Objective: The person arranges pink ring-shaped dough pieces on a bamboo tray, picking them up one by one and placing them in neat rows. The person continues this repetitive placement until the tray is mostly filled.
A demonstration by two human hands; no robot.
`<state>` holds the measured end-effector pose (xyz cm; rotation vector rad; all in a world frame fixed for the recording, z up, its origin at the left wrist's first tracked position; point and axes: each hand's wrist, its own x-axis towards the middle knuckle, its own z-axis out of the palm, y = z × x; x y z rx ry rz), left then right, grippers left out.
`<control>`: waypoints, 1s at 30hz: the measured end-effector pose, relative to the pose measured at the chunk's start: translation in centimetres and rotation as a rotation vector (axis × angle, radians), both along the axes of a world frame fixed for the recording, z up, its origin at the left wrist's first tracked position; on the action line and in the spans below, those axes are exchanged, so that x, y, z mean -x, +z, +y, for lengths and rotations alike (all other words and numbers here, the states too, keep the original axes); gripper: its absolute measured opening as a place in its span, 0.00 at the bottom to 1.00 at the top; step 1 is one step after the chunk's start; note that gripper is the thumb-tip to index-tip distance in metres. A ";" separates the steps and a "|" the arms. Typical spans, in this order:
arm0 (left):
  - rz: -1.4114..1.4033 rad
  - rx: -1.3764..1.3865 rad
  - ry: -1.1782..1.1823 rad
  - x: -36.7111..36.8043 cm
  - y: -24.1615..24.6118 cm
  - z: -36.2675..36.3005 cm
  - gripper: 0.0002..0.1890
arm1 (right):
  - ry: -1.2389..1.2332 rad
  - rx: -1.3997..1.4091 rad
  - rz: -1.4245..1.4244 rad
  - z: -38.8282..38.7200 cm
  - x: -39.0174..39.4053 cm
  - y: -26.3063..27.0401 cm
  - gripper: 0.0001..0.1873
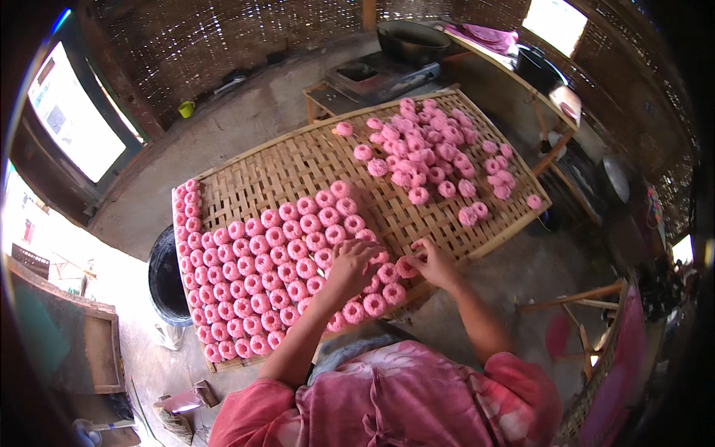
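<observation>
Pink ring-shaped pieces with a rough surface (275, 236) stand in close rows on a woven bamboo tray (240, 179), over its left and near part. My left hand (354, 265) is over the right end of these rows, fingers bent; whether it holds a ring is hidden. My right hand (433, 265) has its thumb and fingers at a pink ring (407, 267) beside the rows' right edge; its grip on the ring is not clear. A loose heap of similar rings (419, 145) lies on the tray's far right part.
A black tub (170, 279) stands at the tray's left end. Beyond the tray are a low wooden table (329, 103) and a large dark pan (412, 42). A wooden rack (550, 145) is at the right. A green cup (186, 109) sits on the floor by the wall.
</observation>
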<state>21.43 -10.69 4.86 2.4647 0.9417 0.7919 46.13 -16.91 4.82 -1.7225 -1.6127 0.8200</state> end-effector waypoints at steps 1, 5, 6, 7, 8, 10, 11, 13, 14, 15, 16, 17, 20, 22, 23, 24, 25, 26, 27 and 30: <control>0.009 0.040 -0.032 -0.8 -0.2 -1.1 0.19 | -0.027 0.008 -0.031 -1.3 0.3 -0.6 0.21; 0.069 -0.004 -0.052 -2.5 -1.4 -3.9 0.15 | -0.100 -0.057 -0.071 -3.7 0.7 -2.6 0.19; 0.069 -0.018 -0.048 -2.8 -1.7 -4.1 0.15 | -0.142 -0.099 -0.067 -3.9 0.8 -3.0 0.18; 0.070 -0.027 -0.045 -3.0 -2.1 -4.5 0.15 | -0.192 -0.146 -0.053 -4.3 0.9 -3.3 0.18; 0.099 -0.038 -0.039 -3.0 -2.4 -4.8 0.16 | -0.219 -0.140 -0.103 -4.3 0.9 -3.6 0.16; 0.076 0.002 -0.055 -3.1 -2.8 -5.1 0.18 | -0.188 -0.066 -0.086 -4.4 1.0 -3.8 0.15; 0.124 -0.038 -0.037 -3.0 -2.9 -5.2 0.19 | -0.164 -0.048 -0.057 -4.5 1.2 -3.9 0.15; 0.132 0.004 -0.053 -2.9 -2.9 -5.6 0.20 | -0.133 -0.106 -0.089 -4.6 1.6 -3.7 0.14; 0.140 -0.033 -0.055 -2.8 -2.8 -5.7 0.20 | -0.123 -0.109 -0.093 -4.8 1.8 -3.6 0.13; 0.173 0.004 -0.047 -2.8 -2.7 -5.8 0.21 | -0.131 -0.140 -0.091 -4.9 2.0 -3.5 0.12; 0.195 -0.011 -0.036 -2.9 -2.6 -5.9 0.21 | -0.091 -0.093 -0.097 -5.0 2.0 -3.4 0.11; 0.226 -0.033 -0.023 -3.2 -2.5 -5.9 0.21 | -0.070 -0.068 -0.097 -4.9 1.7 -3.2 0.10; 0.213 -0.033 -0.012 -3.8 -2.1 -6.1 0.21 | -0.011 -0.241 -0.249 -3.7 -1.1 -2.5 0.08; 0.186 -0.008 -0.006 -3.9 -1.7 -6.1 0.21 | -0.109 -0.268 -0.225 -2.3 -4.4 -2.1 0.07; 0.215 0.007 0.005 -3.8 -1.4 -6.1 0.21 | -0.207 -0.244 -0.217 -0.6 -6.5 -1.8 0.05; 0.123 0.084 0.014 -3.7 -1.1 -6.1 0.21 | -0.215 -0.188 -0.359 0.5 -9.4 -1.2 0.05; 0.115 0.048 0.042 -3.5 -0.8 -6.1 0.20 | -0.255 -0.237 -0.489 1.8 -11.5 -1.0 0.07; 0.132 0.046 0.074 -3.2 -0.5 -6.2 0.20 | -0.304 -0.309 -0.609 2.8 -13.1 -1.0 0.11; 0.149 -0.024 0.120 -3.1 -0.2 -6.4 0.20 | -0.243 -0.307 -0.649 3.3 -14.3 -1.3 0.14; 0.208 0.057 0.201 -4.2 0.4 -7.4 0.22 | -0.031 -0.375 -0.787 4.5 -16.6 -1.7 0.22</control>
